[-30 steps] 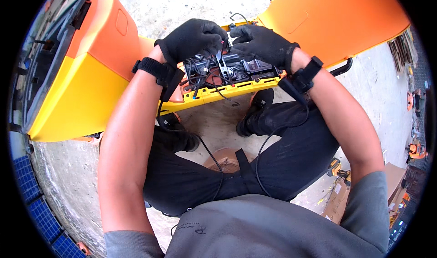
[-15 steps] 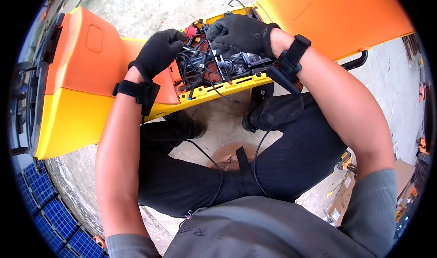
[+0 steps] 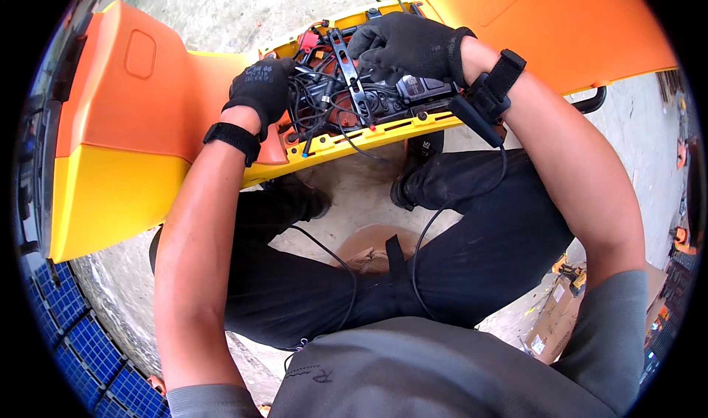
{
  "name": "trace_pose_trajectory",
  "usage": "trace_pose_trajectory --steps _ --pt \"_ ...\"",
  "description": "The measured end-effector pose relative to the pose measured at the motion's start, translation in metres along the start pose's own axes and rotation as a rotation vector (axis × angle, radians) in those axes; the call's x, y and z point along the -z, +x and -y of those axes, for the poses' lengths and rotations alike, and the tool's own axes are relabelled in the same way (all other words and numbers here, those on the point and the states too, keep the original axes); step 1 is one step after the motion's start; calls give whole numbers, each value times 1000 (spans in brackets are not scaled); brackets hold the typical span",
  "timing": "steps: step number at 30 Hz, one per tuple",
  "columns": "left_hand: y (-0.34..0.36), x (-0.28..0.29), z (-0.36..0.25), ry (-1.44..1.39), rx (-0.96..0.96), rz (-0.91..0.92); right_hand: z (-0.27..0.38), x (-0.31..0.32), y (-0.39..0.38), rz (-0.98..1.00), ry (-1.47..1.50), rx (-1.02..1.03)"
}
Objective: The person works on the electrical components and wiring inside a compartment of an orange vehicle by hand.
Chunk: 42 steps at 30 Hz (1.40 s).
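Observation:
A long orange and yellow machine body (image 3: 140, 197) lies across the far side, with an uncovered bay of tangled black cables (image 3: 318, 108) in its middle. My left hand (image 3: 259, 90), in a black glove, is at the bay's left end with its fingers curled down among the wires; their tips are hidden. Over the right half of the bay, my gloved right hand (image 3: 413, 48) has bent, closed fingers, and whatever they grip cannot be made out. Between the hands runs a slotted black metal bracket (image 3: 349, 79). A red connector cover (image 3: 309, 42) sits near the left hand.
Black straps circle both wrists, and a thin black cable (image 3: 420, 263) hangs across my lap. A brown round piece (image 3: 372, 245) is on the floor between my legs. Blue grid crates (image 3: 92, 348) stand lower left, and a cardboard box (image 3: 554, 322) lies lower right.
My left hand has turned so its back faces up, its fingers pointing down into the bay. My right hand has shifted a little to the right, showing more of the bracket.

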State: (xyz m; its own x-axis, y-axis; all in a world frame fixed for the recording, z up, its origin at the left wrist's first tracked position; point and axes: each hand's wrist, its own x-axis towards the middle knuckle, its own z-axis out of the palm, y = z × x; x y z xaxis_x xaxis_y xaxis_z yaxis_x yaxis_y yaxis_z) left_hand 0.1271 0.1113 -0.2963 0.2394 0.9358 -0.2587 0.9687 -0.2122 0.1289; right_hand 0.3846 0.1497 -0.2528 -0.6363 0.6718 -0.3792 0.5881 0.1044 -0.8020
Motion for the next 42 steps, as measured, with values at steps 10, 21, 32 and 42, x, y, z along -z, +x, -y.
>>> trace_pose_trajectory --steps 10,21,32,42 --pt "9 -2 12 -40 -42 -29 -11 11 -6 -65 -82 -12" --pt "2 8 0 -141 -123 -70 -13 11 -6 -56 -8 -26" --pt "11 10 3 -335 -206 -102 -18 8 -3 -125 52 12" --pt "11 25 -8 -1021 -272 233 -9 10 -6 -74 -16 -36"
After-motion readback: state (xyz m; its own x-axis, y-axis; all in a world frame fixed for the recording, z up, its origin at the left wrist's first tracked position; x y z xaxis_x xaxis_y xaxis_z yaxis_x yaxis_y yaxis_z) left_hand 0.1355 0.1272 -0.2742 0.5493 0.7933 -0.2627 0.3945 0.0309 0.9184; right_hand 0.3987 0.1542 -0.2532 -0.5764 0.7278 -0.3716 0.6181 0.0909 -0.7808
